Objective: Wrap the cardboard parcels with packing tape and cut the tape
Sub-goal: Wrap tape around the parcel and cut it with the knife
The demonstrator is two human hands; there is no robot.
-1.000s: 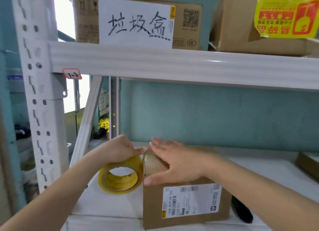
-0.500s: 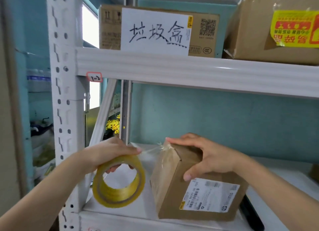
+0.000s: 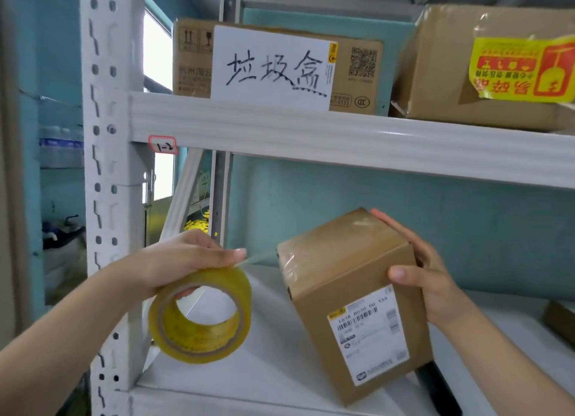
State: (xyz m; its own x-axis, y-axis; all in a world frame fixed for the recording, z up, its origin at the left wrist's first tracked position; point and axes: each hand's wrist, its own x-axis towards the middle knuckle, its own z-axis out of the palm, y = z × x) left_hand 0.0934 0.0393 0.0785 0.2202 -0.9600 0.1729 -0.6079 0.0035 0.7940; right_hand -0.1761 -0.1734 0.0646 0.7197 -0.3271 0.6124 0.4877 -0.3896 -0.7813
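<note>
This looks like a storeroom where parcels get packed. A tall white metal rack [image 3: 102,166] with holes in its post has a small tag [image 3: 162,145] reading 1-2. On its upper shelf sit a brown box [image 3: 354,73] with a hand-written paper sign [image 3: 270,70] and a bigger box [image 3: 441,73] with a yellow and red sticker [image 3: 522,70]. A parcel [image 3: 342,278] with a printed label [image 3: 370,334] and a roll of tape [image 3: 202,316] are here. Things behind the rack are too blurry to name.

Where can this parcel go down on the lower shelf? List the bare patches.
Bare white lower shelf lies between the tape roll and the tilted parcel. A second patch sits beyond the right hand, before the brown box at the edge. Crowded: by the black object beside the parcel.
</note>
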